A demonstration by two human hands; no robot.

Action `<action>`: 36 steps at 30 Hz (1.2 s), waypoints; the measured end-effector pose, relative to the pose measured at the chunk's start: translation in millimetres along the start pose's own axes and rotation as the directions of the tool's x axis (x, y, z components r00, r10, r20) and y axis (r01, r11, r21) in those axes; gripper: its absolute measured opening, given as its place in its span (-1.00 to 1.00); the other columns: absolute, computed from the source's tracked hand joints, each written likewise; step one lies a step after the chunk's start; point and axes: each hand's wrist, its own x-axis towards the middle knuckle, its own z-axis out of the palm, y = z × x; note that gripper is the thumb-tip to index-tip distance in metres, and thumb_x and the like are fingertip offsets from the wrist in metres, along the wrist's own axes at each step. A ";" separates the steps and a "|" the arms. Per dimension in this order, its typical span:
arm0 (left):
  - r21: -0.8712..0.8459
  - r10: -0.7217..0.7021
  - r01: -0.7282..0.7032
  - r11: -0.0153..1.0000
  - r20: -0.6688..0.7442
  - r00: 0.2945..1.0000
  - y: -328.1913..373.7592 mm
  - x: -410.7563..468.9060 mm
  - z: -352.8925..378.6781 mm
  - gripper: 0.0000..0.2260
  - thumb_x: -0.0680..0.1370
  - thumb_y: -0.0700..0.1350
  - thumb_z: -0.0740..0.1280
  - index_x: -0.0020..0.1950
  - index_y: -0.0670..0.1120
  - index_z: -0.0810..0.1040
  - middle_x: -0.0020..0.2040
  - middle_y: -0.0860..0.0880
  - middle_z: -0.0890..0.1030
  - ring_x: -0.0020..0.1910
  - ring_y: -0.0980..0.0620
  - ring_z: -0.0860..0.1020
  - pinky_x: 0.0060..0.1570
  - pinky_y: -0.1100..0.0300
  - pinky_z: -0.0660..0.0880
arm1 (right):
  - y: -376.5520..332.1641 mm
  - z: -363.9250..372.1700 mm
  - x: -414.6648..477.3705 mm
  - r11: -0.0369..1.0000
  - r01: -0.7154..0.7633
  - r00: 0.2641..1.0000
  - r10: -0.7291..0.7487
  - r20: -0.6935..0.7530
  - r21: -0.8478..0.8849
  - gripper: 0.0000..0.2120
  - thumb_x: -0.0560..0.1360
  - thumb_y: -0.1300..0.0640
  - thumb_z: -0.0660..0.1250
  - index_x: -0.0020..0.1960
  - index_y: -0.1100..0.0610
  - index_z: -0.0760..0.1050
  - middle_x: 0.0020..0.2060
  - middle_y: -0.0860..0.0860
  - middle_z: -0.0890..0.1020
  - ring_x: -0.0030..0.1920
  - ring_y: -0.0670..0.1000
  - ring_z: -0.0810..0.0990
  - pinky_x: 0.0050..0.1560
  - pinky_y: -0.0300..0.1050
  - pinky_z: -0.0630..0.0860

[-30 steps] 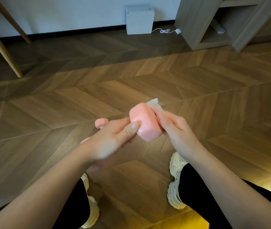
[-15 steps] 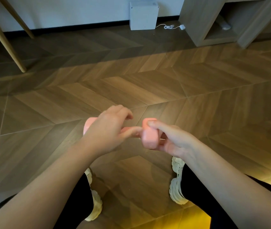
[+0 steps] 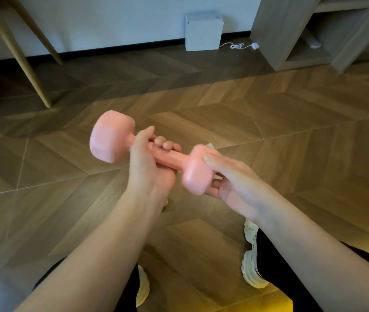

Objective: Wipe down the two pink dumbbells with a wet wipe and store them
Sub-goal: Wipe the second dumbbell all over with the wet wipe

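White shoes (image 3: 252, 264) stand below the dumbbell (image 3: 170, 155), held in mid-air. The left hand (image 3: 147, 170) grips its bar; the right hand (image 3: 235, 183) clasps its right head, hiding most of the wipe (image 3: 210, 145). Beyond, a white box (image 3: 203, 32). The left head, earlier half-hidden, now shows.

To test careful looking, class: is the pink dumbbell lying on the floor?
No, the pink dumbbell is held above the floor, left hand gripping its handle, right hand clasping one end.
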 end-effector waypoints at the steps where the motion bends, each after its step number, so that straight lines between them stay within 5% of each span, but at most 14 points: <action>1: -0.022 0.010 -0.010 1.000 -0.022 1.000 3.4 0.7 1.0 -0.76 0.56 -0.18 0.28 -0.28 -0.04 0.32 -0.50 0.06 0.33 -0.56 0.10 0.34 -0.39 0.23 0.41 | 0.5 4.1 -0.3 0.989 0.066 0.997 -0.070 -0.024 -0.135 -0.47 0.29 -0.17 0.52 0.18 0.07 0.63 0.12 0.15 0.65 0.19 0.19 0.61 0.20 0.14 0.57; 3: -0.038 0.019 -0.021 0.999 -0.052 0.998 10.0 1.7 1.2 -0.75 0.56 -0.19 0.26 -0.28 -0.03 0.28 -0.50 0.07 0.29 -0.57 0.10 0.29 -0.44 0.26 0.36 | 2.5 10.0 -2.0 0.907 0.268 0.955 -0.295 -0.035 -0.326 -0.55 0.41 -0.20 0.41 0.16 0.07 0.60 0.05 0.17 0.63 0.14 0.21 0.59 0.21 0.17 0.55; 5: -0.048 0.023 -0.027 0.998 -0.067 0.997 14.9 2.1 1.4 -0.75 0.55 -0.19 0.25 -0.29 -0.04 0.27 -0.48 0.06 0.28 -0.56 0.10 0.28 -0.43 0.26 0.35 | 7.5 13.2 -6.2 0.807 0.430 0.887 -0.461 0.024 -0.405 -0.65 0.52 -0.11 0.35 0.20 0.08 0.56 -0.07 -0.03 0.64 0.01 -0.01 0.60 0.07 -0.11 0.54; 9: -0.027 0.065 -0.067 0.997 -0.061 0.996 17.7 0.9 -0.7 -0.76 0.55 -0.20 0.26 -0.28 -0.04 0.29 -0.46 0.06 0.27 -0.54 0.10 0.28 -0.42 0.24 0.36 | 23.2 17.7 -8.1 0.800 0.486 0.859 -0.511 0.026 -0.352 -0.67 0.54 0.00 0.37 0.28 0.01 0.51 0.09 -0.13 0.66 0.17 -0.16 0.59 0.13 -0.30 0.48; 12: -0.027 0.066 -0.066 0.997 -0.013 0.998 17.7 -1.9 0.0 -0.75 0.56 -0.20 0.25 -0.29 -0.04 0.28 -0.48 0.06 0.26 -0.54 0.11 0.27 -0.44 0.25 0.36 | 18.5 23.0 -5.7 0.935 0.353 0.928 -0.355 -0.112 -0.040 -0.54 0.53 -0.08 0.30 0.22 0.28 0.53 -0.07 0.10 0.68 0.04 -0.09 0.61 0.12 -0.18 0.49; 15: -0.059 0.051 -0.049 0.997 0.029 0.998 17.4 -3.0 -0.5 -0.73 0.55 -0.21 0.27 -0.32 -0.05 0.29 -0.48 0.06 0.27 -0.53 0.11 0.28 -0.45 0.24 0.38 | 15.9 23.0 -0.7 0.954 0.128 0.983 -0.087 -0.161 0.270 -0.64 0.61 -0.01 0.19 0.18 0.23 0.56 -0.09 0.03 0.71 -0.06 -0.07 0.66 -0.01 -0.17 0.56; 19: -0.052 0.058 -0.054 0.997 0.069 0.996 14.7 -2.6 1.7 -0.70 0.55 -0.22 0.27 -0.34 -0.05 0.28 -0.49 0.07 0.26 -0.54 0.12 0.27 -0.46 0.24 0.38 | 15.8 19.6 2.8 0.957 0.039 0.988 0.006 -0.155 0.288 -0.80 0.64 0.27 0.19 -0.05 0.23 0.58 -0.34 0.01 0.64 -0.33 -0.09 0.62 -0.29 -0.23 0.57; 25: -0.011 0.095 -0.095 0.995 0.128 0.987 14.3 -2.4 4.0 -0.67 0.56 -0.22 0.24 -0.37 -0.03 0.24 -0.50 0.07 0.24 -0.54 0.13 0.25 -0.49 0.24 0.36 | 9.9 12.6 3.7 0.981 0.010 0.982 0.028 -0.188 0.195 -0.82 0.58 0.36 0.24 0.00 0.30 0.63 -0.08 0.14 0.73 -0.11 0.04 0.72 -0.15 -0.11 0.65; 30: 0.041 0.078 -0.082 0.996 0.099 0.992 17.9 -1.0 0.8 -0.63 0.56 -0.22 0.21 -0.44 -0.02 0.26 -0.51 0.07 0.22 -0.54 0.12 0.22 -0.51 0.25 0.30 | -3.5 -2.3 0.9 0.962 0.155 0.939 -0.072 -0.336 0.226 -0.76 0.63 0.30 0.15 0.06 0.28 0.60 -0.08 0.16 0.73 -0.06 0.04 0.72 -0.11 -0.15 0.64; 33: 0.093 0.077 -0.085 0.992 0.087 0.993 16.9 -1.8 -2.2 -0.65 0.56 -0.22 0.21 -0.41 -0.02 0.26 -0.51 0.07 0.21 -0.54 0.11 0.21 -0.51 0.26 0.30 | -12.3 -4.0 -2.9 0.953 0.280 0.899 -0.217 -0.379 0.117 -0.75 0.63 0.29 0.16 0.06 0.26 0.62 -0.02 0.17 0.72 0.04 0.09 0.70 0.04 -0.07 0.64; 36: 0.140 0.067 -0.076 0.987 0.066 0.996 12.6 -0.5 -2.9 -0.67 0.56 -0.22 0.21 -0.40 -0.03 0.26 -0.50 0.07 0.22 -0.55 0.11 0.22 -0.51 0.26 0.32 | -7.9 4.9 -11.7 0.821 0.455 0.791 -0.551 -0.267 -0.345 -0.71 0.61 0.28 0.17 -0.05 0.10 0.66 -0.11 -0.01 0.73 -0.03 -0.03 0.68 0.07 -0.12 0.58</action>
